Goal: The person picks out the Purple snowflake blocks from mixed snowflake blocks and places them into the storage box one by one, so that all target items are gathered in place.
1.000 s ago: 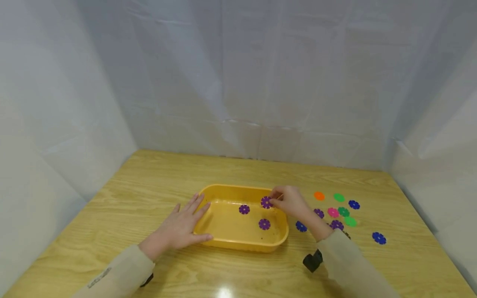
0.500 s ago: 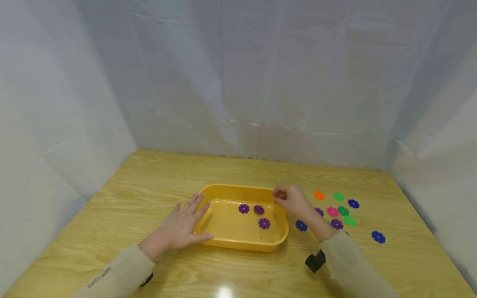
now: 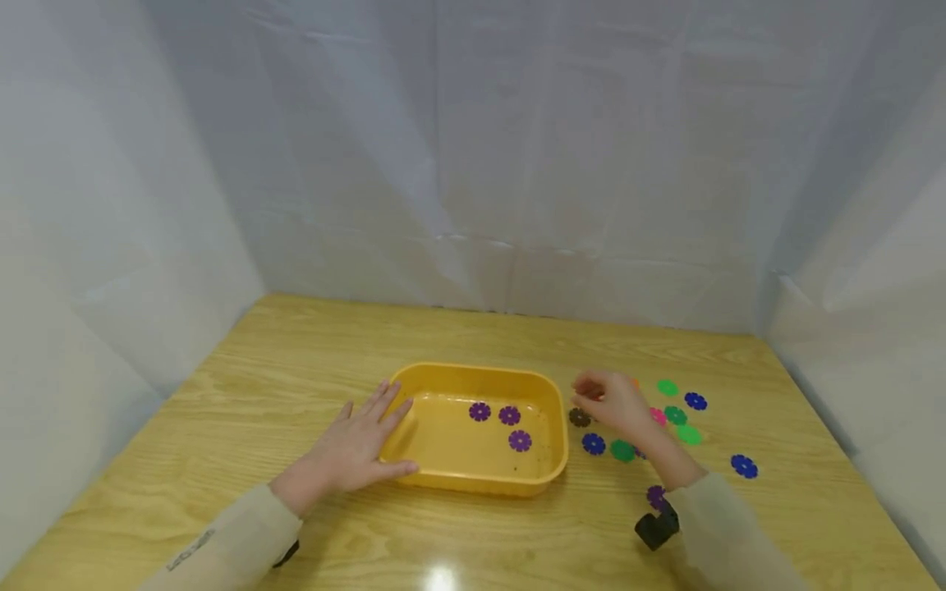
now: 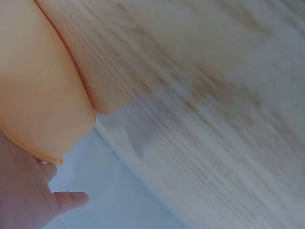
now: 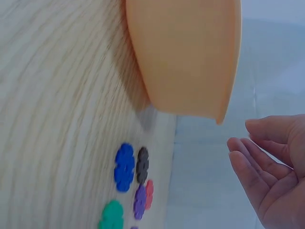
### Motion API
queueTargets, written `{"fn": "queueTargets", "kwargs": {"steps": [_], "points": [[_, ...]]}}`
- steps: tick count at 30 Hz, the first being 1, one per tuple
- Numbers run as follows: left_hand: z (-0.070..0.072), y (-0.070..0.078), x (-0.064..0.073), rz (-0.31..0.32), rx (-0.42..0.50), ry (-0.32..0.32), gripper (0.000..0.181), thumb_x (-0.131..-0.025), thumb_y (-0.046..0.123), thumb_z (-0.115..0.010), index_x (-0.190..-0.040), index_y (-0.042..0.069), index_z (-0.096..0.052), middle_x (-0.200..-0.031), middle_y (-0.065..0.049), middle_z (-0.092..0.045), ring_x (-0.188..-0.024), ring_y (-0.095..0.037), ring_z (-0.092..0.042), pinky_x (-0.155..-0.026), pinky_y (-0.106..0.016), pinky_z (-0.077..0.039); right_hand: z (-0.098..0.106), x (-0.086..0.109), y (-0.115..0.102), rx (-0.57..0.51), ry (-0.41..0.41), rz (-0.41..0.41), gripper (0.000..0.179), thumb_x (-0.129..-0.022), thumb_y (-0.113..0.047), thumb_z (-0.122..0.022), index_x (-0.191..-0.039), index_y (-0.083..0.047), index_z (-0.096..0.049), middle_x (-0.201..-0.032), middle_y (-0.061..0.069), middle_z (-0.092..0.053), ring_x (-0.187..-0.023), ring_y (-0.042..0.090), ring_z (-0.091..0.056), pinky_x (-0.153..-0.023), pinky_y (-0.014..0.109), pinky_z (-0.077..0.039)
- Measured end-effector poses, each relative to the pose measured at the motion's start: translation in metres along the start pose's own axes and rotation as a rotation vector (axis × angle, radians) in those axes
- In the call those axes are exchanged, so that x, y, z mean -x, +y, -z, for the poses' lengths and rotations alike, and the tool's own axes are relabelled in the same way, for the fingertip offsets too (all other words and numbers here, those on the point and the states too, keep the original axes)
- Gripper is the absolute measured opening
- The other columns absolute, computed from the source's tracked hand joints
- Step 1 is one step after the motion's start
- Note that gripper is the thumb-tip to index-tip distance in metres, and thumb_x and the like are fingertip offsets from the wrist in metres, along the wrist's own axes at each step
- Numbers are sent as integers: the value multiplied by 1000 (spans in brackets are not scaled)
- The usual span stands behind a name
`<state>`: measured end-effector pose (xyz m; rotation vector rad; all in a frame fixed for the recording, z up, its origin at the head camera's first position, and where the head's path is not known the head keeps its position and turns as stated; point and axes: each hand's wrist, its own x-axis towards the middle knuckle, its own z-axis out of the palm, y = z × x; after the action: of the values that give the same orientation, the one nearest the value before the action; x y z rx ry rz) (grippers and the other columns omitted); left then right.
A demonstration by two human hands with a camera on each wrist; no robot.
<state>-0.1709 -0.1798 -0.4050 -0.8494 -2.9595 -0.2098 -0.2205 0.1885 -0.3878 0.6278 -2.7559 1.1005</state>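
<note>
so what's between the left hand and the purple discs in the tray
Only bare yellow tray separates the left hand from the purple discs, in the head view.

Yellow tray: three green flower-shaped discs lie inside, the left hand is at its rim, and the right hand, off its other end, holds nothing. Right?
Not quite: the head view shows that the three flower-shaped discs inside the yellow tray are purple, not green. The left hand and right hand are as stated.
</note>
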Motion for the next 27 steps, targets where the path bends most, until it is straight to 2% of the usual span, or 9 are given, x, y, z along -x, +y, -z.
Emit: {"fn": "queueTargets", "kwargs": {"steps": [14,20,27], "points": [[2,1,3,6,14,-9,85,-79,62,-47,-139,6,-28,-145,-17,-9,-132,-32,-7,-92,-65,-20,19,34,25,100,-7,-31,11,-77,-1,-65,-86,3,-64,-78,6,-62,-71,20,-59,-60,29,-50],[3,1,3,9,7,-11,85,-79,63,-45,-139,6,-28,-145,-17,-8,-132,-32,-7,-92,-64,-20,26,48,35,108,-35,-77,9,-77,-2,-65,-86,1,-64,-78,3,-61,-71,18,-58,-60,28,-50],[3,0,3,5,7,-12,85,-79,64,-44,-139,6,-27,-145,-16,-7,-132,-31,-6,-92,-64,-19,32,65,45,148,-98,-44,7,-75,-2,-67,-81,0,-62,-71,-1,-59,-63,11,-54,-54,21,-46]]}}
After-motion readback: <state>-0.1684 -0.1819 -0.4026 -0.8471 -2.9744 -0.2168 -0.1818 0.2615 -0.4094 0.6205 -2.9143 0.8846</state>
